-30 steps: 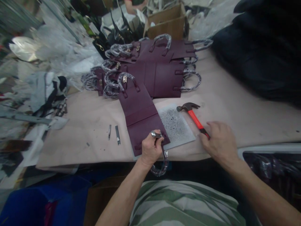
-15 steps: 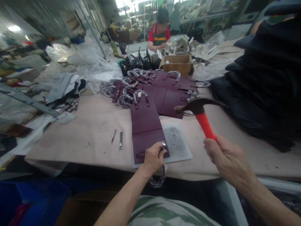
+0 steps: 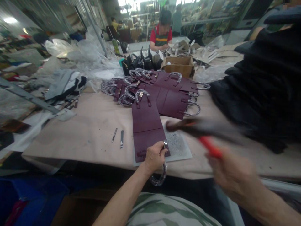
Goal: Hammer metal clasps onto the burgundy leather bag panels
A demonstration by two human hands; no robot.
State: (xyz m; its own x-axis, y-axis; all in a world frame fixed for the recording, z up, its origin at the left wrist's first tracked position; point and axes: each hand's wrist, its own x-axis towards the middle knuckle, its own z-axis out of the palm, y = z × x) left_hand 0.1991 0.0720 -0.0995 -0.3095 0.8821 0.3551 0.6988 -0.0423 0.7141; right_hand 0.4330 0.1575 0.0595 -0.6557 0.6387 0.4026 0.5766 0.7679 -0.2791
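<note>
Beige, creased table covering (image 3: 91, 135) spreads around a smooth maroon panel (image 3: 147, 125), two slim metal tools (image 3: 121, 138) lying to its left and a curved handle (image 3: 159, 183) (wrapped in crinkly film) hanging below its near edge. At the panel's near right corner, the left hand (image 3: 154, 157), fingers bent, pinches a bright metal piece (image 3: 165, 143); right of the panel, near a speckled pale board (image 3: 181, 154), the right hand (image 3: 231, 168) clenches a blurred, red-gripped hammer (image 3: 208, 143), forearm slanting inward.

A second ago the hammer (image 3: 208, 145) lay flat; now the right grip (image 3: 235, 171) has it up in the air. In the last half second it has come down nearer the shiny metal tool (image 3: 165, 143) and gone blurry. The view has tipped up, showing more of a person in red sleeves (image 3: 152, 37).
</note>
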